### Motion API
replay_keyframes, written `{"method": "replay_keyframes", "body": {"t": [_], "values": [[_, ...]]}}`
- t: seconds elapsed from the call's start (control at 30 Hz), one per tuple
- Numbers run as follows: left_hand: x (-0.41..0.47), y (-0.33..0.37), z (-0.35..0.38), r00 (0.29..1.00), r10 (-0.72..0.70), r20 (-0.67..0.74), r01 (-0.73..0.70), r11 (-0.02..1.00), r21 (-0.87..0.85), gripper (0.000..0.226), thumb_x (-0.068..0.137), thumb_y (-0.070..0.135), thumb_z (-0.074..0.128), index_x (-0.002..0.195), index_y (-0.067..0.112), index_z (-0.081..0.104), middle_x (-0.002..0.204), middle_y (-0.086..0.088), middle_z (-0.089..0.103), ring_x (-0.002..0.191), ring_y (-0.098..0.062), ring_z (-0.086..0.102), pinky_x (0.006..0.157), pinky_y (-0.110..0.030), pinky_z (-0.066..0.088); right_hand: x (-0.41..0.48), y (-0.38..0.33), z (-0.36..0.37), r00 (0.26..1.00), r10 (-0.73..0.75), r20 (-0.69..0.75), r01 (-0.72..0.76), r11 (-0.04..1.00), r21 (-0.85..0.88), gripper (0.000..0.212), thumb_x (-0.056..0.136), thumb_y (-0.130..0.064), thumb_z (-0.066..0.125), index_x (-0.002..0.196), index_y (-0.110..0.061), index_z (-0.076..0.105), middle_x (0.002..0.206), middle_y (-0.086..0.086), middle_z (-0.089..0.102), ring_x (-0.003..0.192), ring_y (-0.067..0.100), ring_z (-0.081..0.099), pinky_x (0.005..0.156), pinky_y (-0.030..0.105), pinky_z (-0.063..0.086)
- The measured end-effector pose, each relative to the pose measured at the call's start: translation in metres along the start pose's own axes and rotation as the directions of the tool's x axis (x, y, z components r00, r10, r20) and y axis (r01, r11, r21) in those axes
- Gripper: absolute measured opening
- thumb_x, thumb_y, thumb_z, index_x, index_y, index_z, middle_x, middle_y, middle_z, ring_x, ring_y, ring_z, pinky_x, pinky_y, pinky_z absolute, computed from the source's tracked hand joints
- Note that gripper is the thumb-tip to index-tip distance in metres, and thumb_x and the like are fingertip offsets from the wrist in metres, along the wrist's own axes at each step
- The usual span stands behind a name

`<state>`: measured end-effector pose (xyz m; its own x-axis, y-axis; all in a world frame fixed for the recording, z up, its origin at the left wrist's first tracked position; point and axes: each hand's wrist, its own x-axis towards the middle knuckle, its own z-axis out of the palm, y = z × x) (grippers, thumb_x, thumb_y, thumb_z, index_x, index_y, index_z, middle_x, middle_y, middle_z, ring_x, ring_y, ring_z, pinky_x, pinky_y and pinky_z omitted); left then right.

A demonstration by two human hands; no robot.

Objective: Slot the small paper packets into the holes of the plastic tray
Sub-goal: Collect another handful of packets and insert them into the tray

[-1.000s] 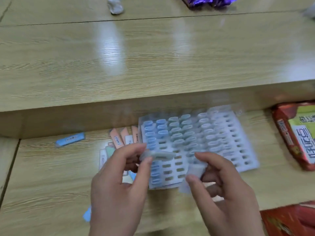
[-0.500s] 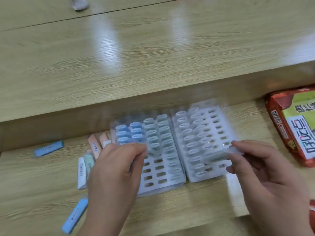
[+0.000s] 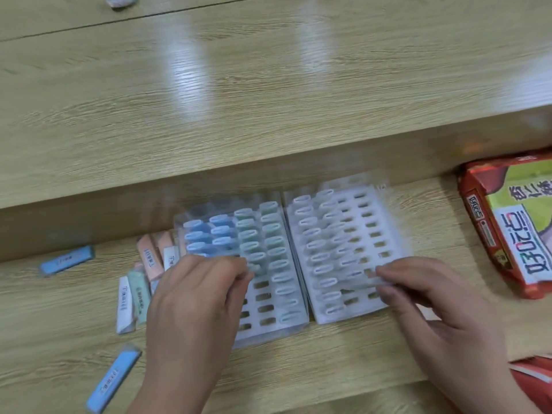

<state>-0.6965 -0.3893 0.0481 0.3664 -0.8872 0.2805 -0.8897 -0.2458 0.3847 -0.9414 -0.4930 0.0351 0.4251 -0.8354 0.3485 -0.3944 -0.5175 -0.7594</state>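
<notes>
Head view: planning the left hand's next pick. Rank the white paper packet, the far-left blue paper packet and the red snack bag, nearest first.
From the left hand:
1. White paper packet, just left.
2. Blue paper packet, far left.
3. Red snack bag, far right.

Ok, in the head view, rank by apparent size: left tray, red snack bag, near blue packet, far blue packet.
1. left tray
2. red snack bag, though the frame edge cuts it off
3. near blue packet and far blue packet: unranked; the near one looks bigger, perhaps only from closeness
</notes>
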Motion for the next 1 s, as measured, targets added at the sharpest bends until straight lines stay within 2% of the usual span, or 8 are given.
{"method": "replay_keyframes", "body": {"t": [0.17,0.37,0.5,0.57,0.67,0.77,0.9,1.0], "values": [[-0.002,-0.001,0.001,0.999,0.036,-0.027,-0.038,0.998,-0.049,0.007,0.084,0.025,0.071,0.085,0.018,0.074,0.087,0.013,0.071,0.081,-0.013,0.054,0.067,-0.030,0.043,0.001,0.012,-0.001,0.994,-0.085,0.066,0.090,0.993,-0.076,0.017,0.088,-0.018,0.065,0.102,-0.014,0.074,0.101,-0.007,0.069,0.098,0.005,0.066,0.083,0.017,0.049],[0.002,-0.002,-0.002,1.000,0.026,0.005,-0.025,0.990,-0.140,0.007,0.084,0.015,0.080,0.084,0.018,0.074,0.089,0.012,0.070,0.084,-0.016,0.060,0.077,-0.029,0.044,-0.003,0.022,0.005,0.967,-0.181,0.177,0.209,0.965,-0.156,0.025,0.085,-0.008,0.071,0.107,-0.017,0.077,0.105,-0.008,0.070,0.088,0.009,0.069,0.062,0.030,0.054],[0.001,-0.003,-0.005,0.999,-0.006,0.054,0.015,0.985,-0.172,0.010,0.081,0.015,0.080,0.086,0.021,0.073,0.091,0.013,0.068,0.089,-0.016,0.061,0.085,-0.021,0.040,-0.009,0.023,0.007,0.975,-0.194,0.106,0.218,0.925,-0.312,0.017,0.094,-0.024,0.061,0.109,-0.029,0.067,0.101,-0.020,0.063,0.088,0.005,0.063,0.084,0.005,0.041],[-0.002,-0.005,-0.007,0.999,0.001,0.053,0.009,0.983,-0.184,0.007,0.083,0.018,0.077,0.089,0.020,0.074,0.095,0.012,0.068,0.093,-0.015,0.060,0.087,-0.017,0.038,-0.011,0.022,0.007,0.976,-0.189,0.111,0.215,0.919,-0.329,0.020,0.094,-0.022,0.060,0.107,-0.031,0.071,0.104,-0.014,0.068,0.092,0.007,0.064,0.081,0.012,0.045],[-0.010,-0.010,-0.015,1.000,-0.023,0.000,0.022,0.964,-0.265,0.007,0.089,0.022,0.070,0.093,0.019,0.075,0.101,0.010,0.067,0.102,-0.013,0.060,0.092,-0.015,0.039,-0.008,0.007,0.008,0.985,-0.160,0.067,0.173,0.909,-0.378,0.019,0.091,-0.018,0.060,0.099,-0.015,0.077,0.103,0.003,0.072,0.090,0.020,0.069,0.071,0.039,0.054],[-0.024,-0.026,-0.030,0.993,-0.083,-0.085,0.052,0.947,-0.317,0.011,0.089,0.024,0.066,0.093,0.018,0.074,0.103,0.008,0.068,0.104,-0.014,0.062,0.095,-0.016,0.038,0.002,-0.028,0.018,0.991,-0.136,0.011,0.132,0.931,-0.339,0.022,0.093,-0.023,0.056,0.101,-0.011,0.072,0.102,0.009,0.066,0.091,0.032,0.065,0.082,0.048,0.051],[-0.059,-0.076,-0.047,0.962,-0.256,-0.091,0.224,0.939,-0.262,0.019,0.088,0.033,0.063,0.098,0.021,0.073,0.100,0.012,0.065,0.097,-0.010,0.060,0.082,-0.028,0.047,0.014,-0.099,0.069,0.986,-0.144,0.080,0.160,0.957,-0.240,0.024,0.092,-0.024,0.055,0.099,-0.012,0.074,0.098,0.002,0.069,0.091,0.019,0.061,0.092,0.025,0.043],[-0.095,-0.117,-0.055,0.929,-0.369,-0.010,0.363,0.918,-0.158,0.031,0.081,0.046,0.064,0.104,0.025,0.068,0.101,0.012,0.059,0.089,-0.013,0.057,0.079,-0.027,0.045,0.014,-0.144,0.130,0.937,-0.145,0.319,0.206,0.964,-0.167,0.026,0.092,-0.029,0.054,0.112,-0.022,0.068,0.101,-0.008,0.067,0.089,0.012,0.059,0.082,0.019,0.042]]}}
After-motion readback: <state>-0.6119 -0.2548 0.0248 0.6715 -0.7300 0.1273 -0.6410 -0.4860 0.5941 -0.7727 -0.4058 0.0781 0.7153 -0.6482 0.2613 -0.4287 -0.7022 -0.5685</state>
